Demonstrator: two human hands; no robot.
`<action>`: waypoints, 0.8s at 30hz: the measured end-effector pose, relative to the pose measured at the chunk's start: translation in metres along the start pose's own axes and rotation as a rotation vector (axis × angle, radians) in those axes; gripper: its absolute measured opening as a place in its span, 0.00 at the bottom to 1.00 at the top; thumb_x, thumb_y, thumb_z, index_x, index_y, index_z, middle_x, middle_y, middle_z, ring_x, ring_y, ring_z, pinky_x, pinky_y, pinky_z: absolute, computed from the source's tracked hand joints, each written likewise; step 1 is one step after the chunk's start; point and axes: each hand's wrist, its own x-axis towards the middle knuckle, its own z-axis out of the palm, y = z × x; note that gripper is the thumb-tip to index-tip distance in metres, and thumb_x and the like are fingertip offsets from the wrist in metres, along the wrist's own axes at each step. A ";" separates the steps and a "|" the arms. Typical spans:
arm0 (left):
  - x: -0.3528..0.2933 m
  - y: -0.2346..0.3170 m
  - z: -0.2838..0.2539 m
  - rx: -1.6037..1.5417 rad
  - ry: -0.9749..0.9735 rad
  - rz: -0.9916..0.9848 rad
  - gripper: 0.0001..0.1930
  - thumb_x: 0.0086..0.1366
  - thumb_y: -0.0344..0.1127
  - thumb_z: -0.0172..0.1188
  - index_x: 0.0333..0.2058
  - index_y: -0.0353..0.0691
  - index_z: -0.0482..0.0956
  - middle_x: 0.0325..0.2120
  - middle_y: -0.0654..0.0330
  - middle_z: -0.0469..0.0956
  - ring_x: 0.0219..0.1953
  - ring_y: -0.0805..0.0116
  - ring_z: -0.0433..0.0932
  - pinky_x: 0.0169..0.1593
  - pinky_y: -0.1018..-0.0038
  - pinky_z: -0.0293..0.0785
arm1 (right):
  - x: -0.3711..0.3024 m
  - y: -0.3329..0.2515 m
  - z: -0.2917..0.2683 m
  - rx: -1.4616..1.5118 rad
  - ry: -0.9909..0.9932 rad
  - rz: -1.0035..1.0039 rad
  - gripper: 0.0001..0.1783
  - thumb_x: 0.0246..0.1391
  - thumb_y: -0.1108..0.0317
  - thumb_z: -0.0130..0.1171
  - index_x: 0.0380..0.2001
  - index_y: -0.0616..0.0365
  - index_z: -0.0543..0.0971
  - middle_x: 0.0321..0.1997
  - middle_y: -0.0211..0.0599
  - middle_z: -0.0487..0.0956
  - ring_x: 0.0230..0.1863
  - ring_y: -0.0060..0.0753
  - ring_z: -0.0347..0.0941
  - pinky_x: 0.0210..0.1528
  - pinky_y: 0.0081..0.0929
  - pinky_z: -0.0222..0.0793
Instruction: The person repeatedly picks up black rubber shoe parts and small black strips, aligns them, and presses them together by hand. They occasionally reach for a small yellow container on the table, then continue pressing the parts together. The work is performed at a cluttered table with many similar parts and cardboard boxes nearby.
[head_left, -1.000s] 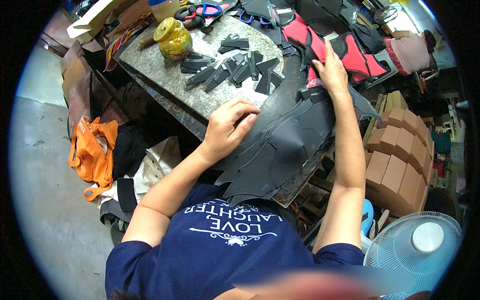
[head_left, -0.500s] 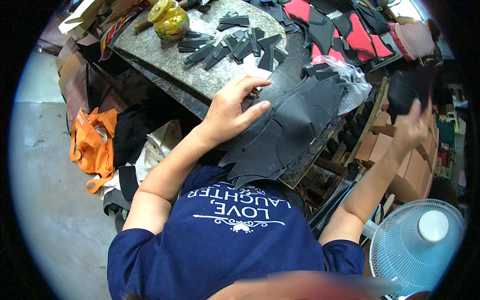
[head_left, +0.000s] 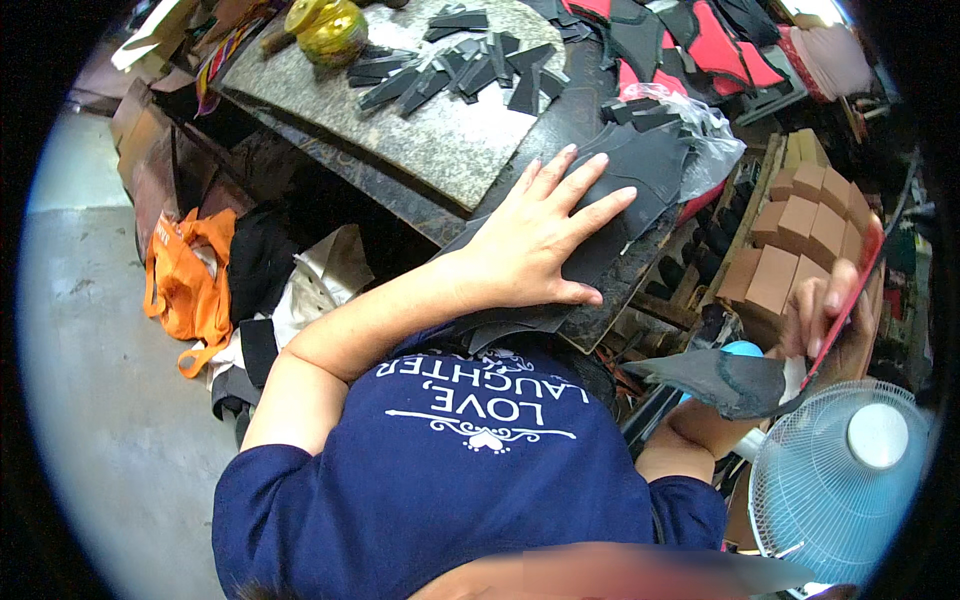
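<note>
My left hand point(head_left: 540, 235) lies flat, fingers spread, on a stack of black shoe-upper pieces point(head_left: 640, 160) at the table's near corner. Out to the right, beyond the table, my right hand point(head_left: 822, 305) is closed on a shoe-upper piece point(head_left: 725, 382). Its dark grey part hangs toward my body, and a thin red part point(head_left: 848, 310) stands up along the fingers. Whether grey and red are one piece I cannot tell. Many small black strips point(head_left: 470, 70) lie scattered on the speckled stone slab point(head_left: 430, 150) farther off.
A yellow jar point(head_left: 328, 32) stands on the slab. Beyond the stack are a clear plastic bag point(head_left: 710, 145) and red and black pieces point(head_left: 715, 50). Tan blocks point(head_left: 785, 260) fill a rack at right, above a fan point(head_left: 840, 490). An orange bag point(head_left: 190, 280) hangs at left.
My left hand has moved right and flattened onto the stack. My right hand has come down and nearer, still gripping a piece; its grey and red parts now show.
</note>
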 end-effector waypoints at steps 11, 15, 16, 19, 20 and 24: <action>-0.036 0.022 -0.060 -1.153 -0.126 -0.092 0.41 0.58 0.37 0.68 0.66 0.38 0.55 0.43 0.46 0.76 0.48 0.58 0.77 0.53 0.66 0.72 | 0.049 0.147 0.033 0.274 0.431 0.169 0.16 0.65 0.66 0.49 0.51 0.64 0.72 0.37 0.41 0.79 0.30 0.27 0.75 0.30 0.22 0.72; -0.046 -0.002 -0.072 -0.617 -0.240 -0.216 0.27 0.64 0.37 0.62 0.58 0.31 0.68 0.33 0.51 0.80 0.36 0.63 0.81 0.40 0.71 0.76 | 0.056 0.188 0.043 0.082 0.535 0.179 0.16 0.64 0.69 0.52 0.53 0.59 0.73 0.45 0.40 0.81 0.41 0.34 0.80 0.45 0.31 0.78; -0.047 -0.008 -0.075 -0.606 -0.214 -0.217 0.21 0.66 0.39 0.60 0.52 0.31 0.73 0.29 0.52 0.80 0.32 0.64 0.81 0.38 0.70 0.76 | 0.055 0.189 0.040 0.137 0.446 0.144 0.15 0.63 0.69 0.53 0.52 0.58 0.73 0.43 0.39 0.81 0.39 0.33 0.80 0.42 0.30 0.79; -0.033 -0.028 -0.077 -0.379 0.073 -0.296 0.13 0.69 0.40 0.56 0.39 0.35 0.81 0.26 0.53 0.82 0.30 0.64 0.82 0.35 0.69 0.77 | 0.048 0.190 0.030 0.160 0.439 0.188 0.13 0.63 0.69 0.54 0.50 0.56 0.73 0.40 0.39 0.81 0.33 0.33 0.80 0.34 0.27 0.80; -0.019 -0.037 -0.073 -0.140 0.236 -0.245 0.13 0.67 0.41 0.58 0.37 0.36 0.81 0.27 0.54 0.81 0.32 0.63 0.82 0.35 0.69 0.77 | 0.046 0.190 0.027 0.146 0.450 0.196 0.12 0.63 0.69 0.54 0.49 0.55 0.73 0.39 0.38 0.81 0.31 0.33 0.80 0.31 0.27 0.80; 0.033 -0.059 -0.040 0.500 0.371 -0.294 0.15 0.57 0.45 0.66 0.33 0.39 0.80 0.30 0.57 0.76 0.36 0.60 0.79 0.36 0.68 0.78 | 0.043 0.186 0.023 0.217 0.528 0.255 0.14 0.62 0.70 0.53 0.51 0.58 0.71 0.40 0.41 0.80 0.32 0.36 0.80 0.31 0.30 0.80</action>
